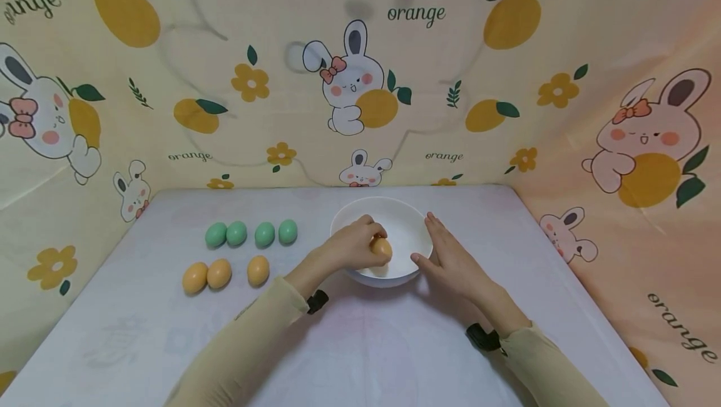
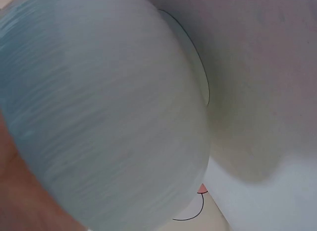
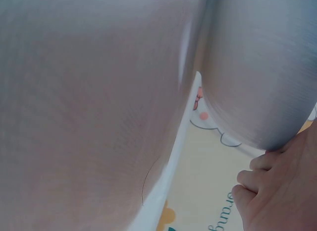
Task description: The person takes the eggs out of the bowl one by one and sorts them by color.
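Note:
My left hand (image 1: 360,244) reaches over the near-left rim of a white bowl (image 1: 388,213) and grips an orange egg (image 1: 382,249) inside it. Fingers curl round the egg, which is low in the bowl. At the bowl's right side my right hand (image 1: 453,263) rests against the rim, its fingers straight along the outside and its thumb over the near edge. The bowl's outer wall (image 2: 114,112) fills much of the left wrist view, hiding the egg. In the right wrist view, my right fingers (image 3: 257,176) touch the underside of the bowl's wall (image 3: 262,67).
Left of the bowl, several green eggs (image 1: 265,234) lie in a back row. Three orange eggs (image 1: 219,273) form a row nearer the front. A pale cloth covers the table (image 1: 366,344), and a patterned curtain (image 1: 270,31) stands behind it and at both sides.

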A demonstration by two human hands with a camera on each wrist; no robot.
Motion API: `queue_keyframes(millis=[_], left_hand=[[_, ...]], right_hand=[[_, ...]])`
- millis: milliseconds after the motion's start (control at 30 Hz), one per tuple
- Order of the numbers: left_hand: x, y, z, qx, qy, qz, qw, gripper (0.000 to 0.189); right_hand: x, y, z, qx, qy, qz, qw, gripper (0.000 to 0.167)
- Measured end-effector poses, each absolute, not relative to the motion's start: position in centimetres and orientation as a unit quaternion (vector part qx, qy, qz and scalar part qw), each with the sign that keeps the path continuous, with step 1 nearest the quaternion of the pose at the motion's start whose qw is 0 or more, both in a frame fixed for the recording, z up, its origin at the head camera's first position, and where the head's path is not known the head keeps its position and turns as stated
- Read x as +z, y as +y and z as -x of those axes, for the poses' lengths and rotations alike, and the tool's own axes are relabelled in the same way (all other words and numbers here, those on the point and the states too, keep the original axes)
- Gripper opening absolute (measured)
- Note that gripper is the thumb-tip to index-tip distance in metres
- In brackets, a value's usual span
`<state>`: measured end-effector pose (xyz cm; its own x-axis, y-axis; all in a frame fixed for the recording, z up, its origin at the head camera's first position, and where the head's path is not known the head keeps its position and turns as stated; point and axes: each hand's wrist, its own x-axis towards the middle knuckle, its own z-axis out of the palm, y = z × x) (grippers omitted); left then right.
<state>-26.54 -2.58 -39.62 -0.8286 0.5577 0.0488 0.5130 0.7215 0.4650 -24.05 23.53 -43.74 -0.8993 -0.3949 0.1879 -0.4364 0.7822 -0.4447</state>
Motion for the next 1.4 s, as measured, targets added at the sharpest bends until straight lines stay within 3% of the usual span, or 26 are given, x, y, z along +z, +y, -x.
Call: queue_keyframes(millis=[833, 1400], left_hand=[[-39.0, -6.7, 25.3, 0.393, 0.838, -0.341, -0.168, 0.047], [-38.4, -12.5, 24.7, 0.358, 0.857, -0.316, -0.192, 0.049]], right_hand=[[-44.0, 23.5, 24.1, 0.238, -0.944, -0.224, 0.053, 0.095], [-44.0, 23.5, 24.1, 0.236, -0.943, -0.229, 0.057, 0.094]])
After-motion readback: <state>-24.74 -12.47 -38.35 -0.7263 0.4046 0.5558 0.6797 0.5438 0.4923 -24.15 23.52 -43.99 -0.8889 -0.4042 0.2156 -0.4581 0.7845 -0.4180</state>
